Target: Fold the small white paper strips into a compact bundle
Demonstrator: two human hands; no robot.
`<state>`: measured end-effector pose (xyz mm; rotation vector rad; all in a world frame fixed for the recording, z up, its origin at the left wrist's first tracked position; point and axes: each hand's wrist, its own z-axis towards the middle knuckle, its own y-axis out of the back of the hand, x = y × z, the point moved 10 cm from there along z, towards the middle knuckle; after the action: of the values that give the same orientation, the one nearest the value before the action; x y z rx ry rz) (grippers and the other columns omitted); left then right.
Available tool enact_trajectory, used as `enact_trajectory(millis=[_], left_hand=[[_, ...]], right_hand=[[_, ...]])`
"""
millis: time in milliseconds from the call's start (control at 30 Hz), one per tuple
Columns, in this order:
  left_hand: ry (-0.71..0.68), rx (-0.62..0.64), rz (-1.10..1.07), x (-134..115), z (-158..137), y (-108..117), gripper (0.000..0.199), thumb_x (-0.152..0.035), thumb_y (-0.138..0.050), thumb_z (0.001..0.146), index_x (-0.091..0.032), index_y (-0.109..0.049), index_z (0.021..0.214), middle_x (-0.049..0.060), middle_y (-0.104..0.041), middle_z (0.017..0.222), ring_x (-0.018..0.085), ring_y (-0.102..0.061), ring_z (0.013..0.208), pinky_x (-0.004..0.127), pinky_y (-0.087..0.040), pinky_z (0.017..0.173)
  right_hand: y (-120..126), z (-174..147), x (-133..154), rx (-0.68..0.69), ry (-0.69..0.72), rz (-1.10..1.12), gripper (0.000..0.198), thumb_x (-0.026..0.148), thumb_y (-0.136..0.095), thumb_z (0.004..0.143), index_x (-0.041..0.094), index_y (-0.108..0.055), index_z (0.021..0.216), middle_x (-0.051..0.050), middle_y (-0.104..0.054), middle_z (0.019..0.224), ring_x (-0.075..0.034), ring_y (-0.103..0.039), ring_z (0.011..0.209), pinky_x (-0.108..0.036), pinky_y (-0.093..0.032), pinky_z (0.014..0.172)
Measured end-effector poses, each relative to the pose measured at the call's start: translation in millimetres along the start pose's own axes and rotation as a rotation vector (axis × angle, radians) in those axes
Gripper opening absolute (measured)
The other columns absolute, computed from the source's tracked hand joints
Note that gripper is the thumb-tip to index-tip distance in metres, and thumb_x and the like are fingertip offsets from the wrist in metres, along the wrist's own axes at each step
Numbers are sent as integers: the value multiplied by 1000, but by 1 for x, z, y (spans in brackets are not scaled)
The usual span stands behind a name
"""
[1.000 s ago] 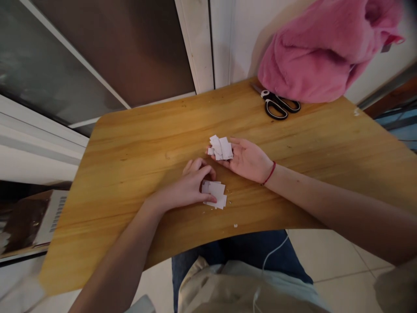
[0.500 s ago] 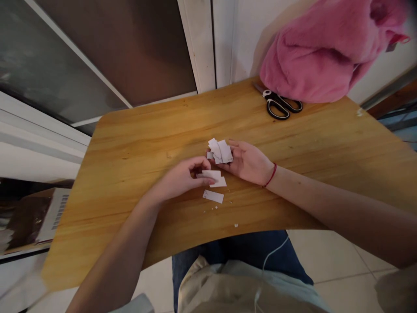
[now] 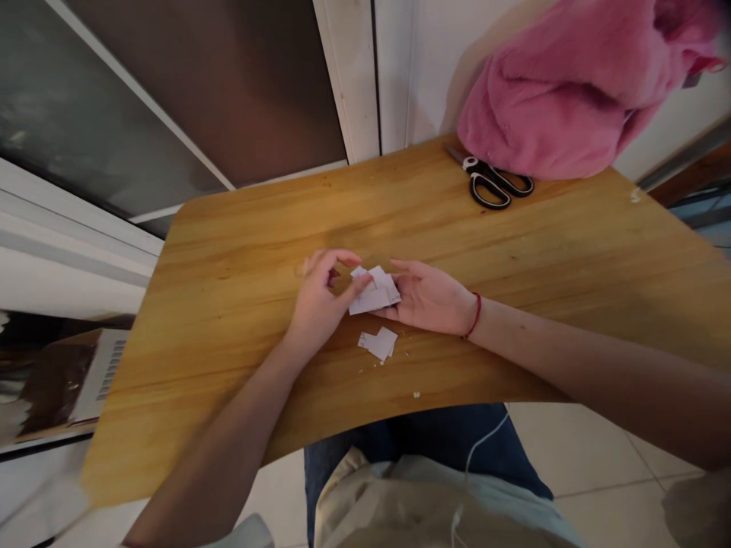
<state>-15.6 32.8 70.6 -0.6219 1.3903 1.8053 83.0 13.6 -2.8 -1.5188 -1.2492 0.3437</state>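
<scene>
My right hand (image 3: pixel 431 297) is palm up and holds a loose stack of small white paper pieces (image 3: pixel 374 291) on its fingers. Some of the pieces bear dark marks at their edges. My left hand (image 3: pixel 325 293) is at the left side of this stack, its thumb touching the top pieces and its fingers spread away from the thumb. Just below the hands, a few paper pieces (image 3: pixel 381 344) overlap on the wooden table (image 3: pixel 256 251), one with dark writing at its left end.
Black-handled scissors (image 3: pixel 489 185) lie at the back of the table, their blades partly by a pink plush item (image 3: pixel 548 106). Tiny paper scraps (image 3: pixel 416 395) are near the front edge. A cardboard box (image 3: pixel 85 377) stands low at the left.
My left hand has moved up to the stack, and the pieces it held are out of its grip. More paper now overlaps the strip on the table. My right hand shifted slightly left.
</scene>
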Motion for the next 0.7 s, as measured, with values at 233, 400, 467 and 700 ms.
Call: enact_trajectory(millis=[233, 400, 467, 700], left_hand=[[92, -31, -248, 2, 3, 16, 21, -34, -62, 85, -22, -49, 75, -4, -43, 68, 11, -40, 62, 26, -35, 59], [34, 570, 82, -7, -20, -39, 29, -45, -71, 73, -23, -55, 83, 0, -53, 89, 16, -49, 84, 30, -42, 75], [23, 723, 221, -5, -32, -49, 43, -49, -77, 63, -24, -57, 91, 1, -49, 100, 20, -48, 94, 33, -43, 81], [11, 911, 208, -8, -43, -58, 21, -39, -66, 78, -23, -61, 90, 2, -46, 103, 19, -47, 100, 34, -41, 91]], right_hand=[[11, -3, 32, -80, 183, 33, 43, 29, -25, 101, 7, -52, 126, -11, -72, 102, -18, -67, 96, -33, -53, 93], [22, -8, 68, -138, 365, 55, 41, 29, -24, 100, 12, -53, 123, -9, -73, 98, -19, -67, 98, -36, -56, 88], [27, -9, 74, -160, 401, 51, 40, 29, -24, 100, 13, -54, 122, -8, -74, 97, -18, -68, 98, -35, -57, 86], [25, -1, 65, -133, 347, 12, 42, 28, -21, 100, 16, -54, 123, -8, -73, 102, -20, -67, 100, -41, -56, 89]])
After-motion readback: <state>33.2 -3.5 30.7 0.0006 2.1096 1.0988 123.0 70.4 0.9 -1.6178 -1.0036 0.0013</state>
